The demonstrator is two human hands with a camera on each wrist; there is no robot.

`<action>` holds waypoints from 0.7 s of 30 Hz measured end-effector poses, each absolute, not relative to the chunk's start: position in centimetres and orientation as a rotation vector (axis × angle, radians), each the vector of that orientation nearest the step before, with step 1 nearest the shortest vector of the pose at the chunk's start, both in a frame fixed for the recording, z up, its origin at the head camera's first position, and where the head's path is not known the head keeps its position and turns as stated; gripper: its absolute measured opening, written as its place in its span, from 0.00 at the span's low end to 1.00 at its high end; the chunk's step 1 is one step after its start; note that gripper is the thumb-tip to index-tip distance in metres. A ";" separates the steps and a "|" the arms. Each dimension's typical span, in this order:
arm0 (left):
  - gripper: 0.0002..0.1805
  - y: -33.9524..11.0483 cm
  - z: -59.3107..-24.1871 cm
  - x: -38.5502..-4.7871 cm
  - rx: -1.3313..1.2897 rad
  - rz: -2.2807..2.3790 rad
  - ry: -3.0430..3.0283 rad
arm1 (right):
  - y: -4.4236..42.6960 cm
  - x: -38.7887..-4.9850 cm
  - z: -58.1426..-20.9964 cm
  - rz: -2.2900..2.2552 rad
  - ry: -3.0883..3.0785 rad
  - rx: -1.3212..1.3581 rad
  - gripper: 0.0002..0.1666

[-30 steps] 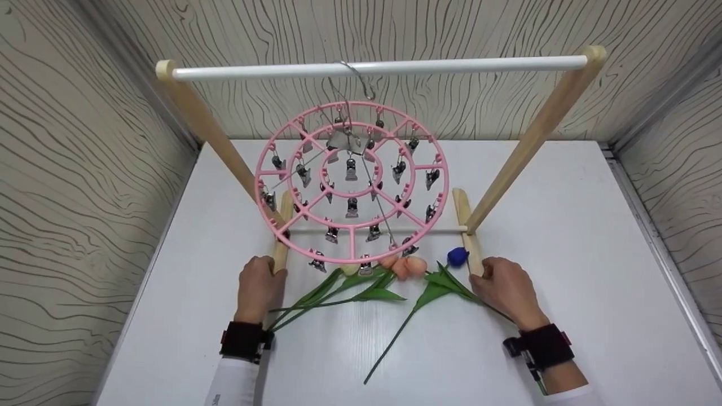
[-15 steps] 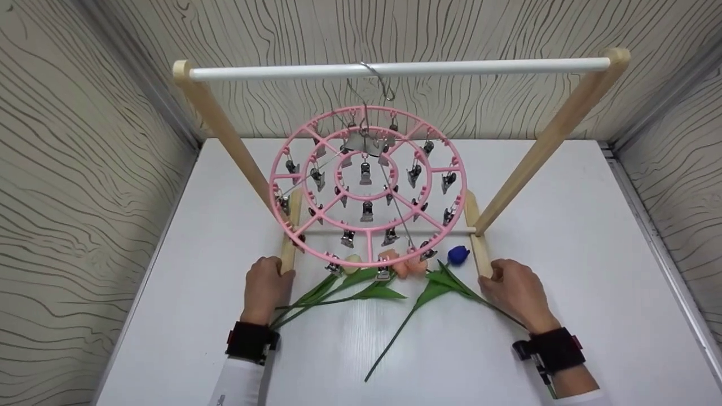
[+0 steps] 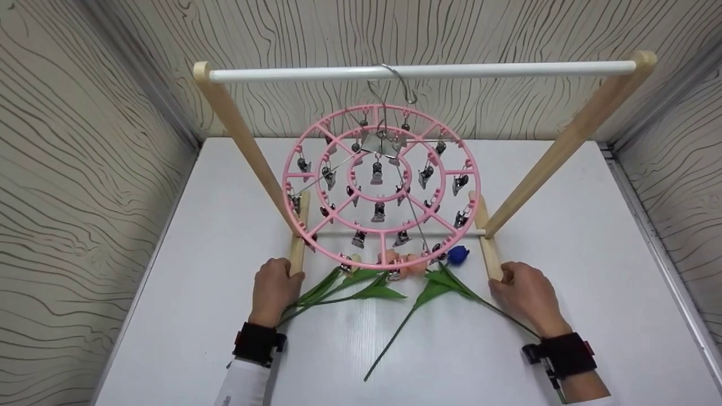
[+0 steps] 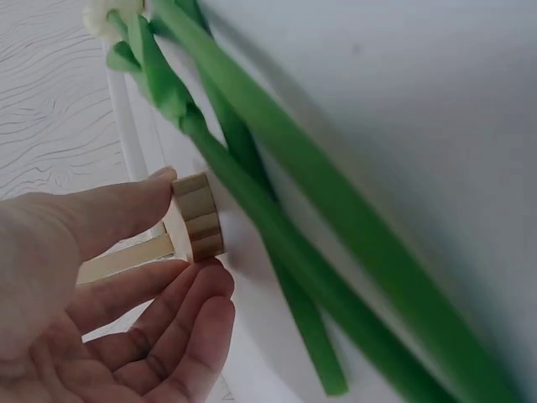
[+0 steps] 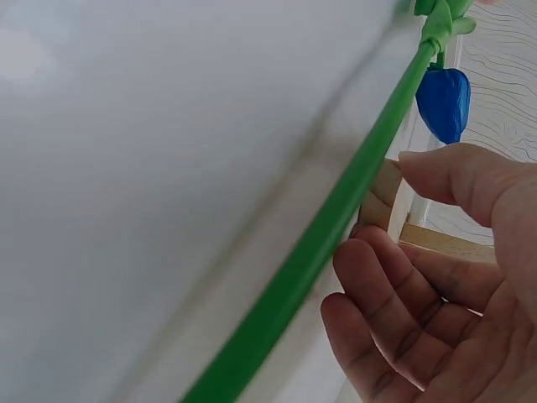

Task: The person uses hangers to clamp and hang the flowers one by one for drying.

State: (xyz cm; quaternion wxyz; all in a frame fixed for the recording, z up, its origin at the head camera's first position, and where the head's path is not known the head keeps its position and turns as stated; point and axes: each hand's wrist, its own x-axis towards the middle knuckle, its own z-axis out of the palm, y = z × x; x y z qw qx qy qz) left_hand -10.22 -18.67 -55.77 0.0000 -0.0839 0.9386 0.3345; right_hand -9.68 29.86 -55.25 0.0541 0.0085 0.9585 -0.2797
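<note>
The person's left hand [image 3: 276, 286] pinches the near end of the left wooden foot [image 3: 296, 254] of a drying rack, its grip narrowed to the wood's thickness between thumb and index finger, the other fingers loosely curled. The right hand [image 3: 525, 293] has a matching grip on the right wooden foot [image 3: 489, 258]. The rack stands upright on the white table [image 3: 451, 349], and from its white rail [image 3: 316, 73] a round pink clip hanger [image 3: 383, 248] hangs by a metal hook [image 3: 403, 84], silver clips dangling from its rings. Between the feet lie artificial tulips: a cream one [image 3: 355, 263], peach ones [image 3: 416, 266] and a blue one [image 3: 458, 255], partly behind the hanger's lower edge. The blue tulip's stem runs close past the right fingers; whether they touch, I cannot tell.
</note>
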 end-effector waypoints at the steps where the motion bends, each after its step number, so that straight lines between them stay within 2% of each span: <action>1: 0.16 -18.6 -55.8 -10.2 -0.253 1.051 2.954 | 30.0 -9.7 -55.3 -0.844 2.916 0.029 0.22; 6: 0.17 -18.2 -55.9 -10.2 -0.210 1.055 2.964 | 30.5 -9.5 -55.4 -0.836 2.924 0.048 0.23; 13: 0.13 -17.8 -56.0 -10.2 -0.215 1.050 2.943 | 30.9 -9.1 -55.3 -0.847 2.913 0.059 0.24; 21: 0.14 -17.4 -56.1 -10.0 -0.173 1.034 2.981 | 31.5 -8.8 -55.4 -0.865 2.916 0.062 0.21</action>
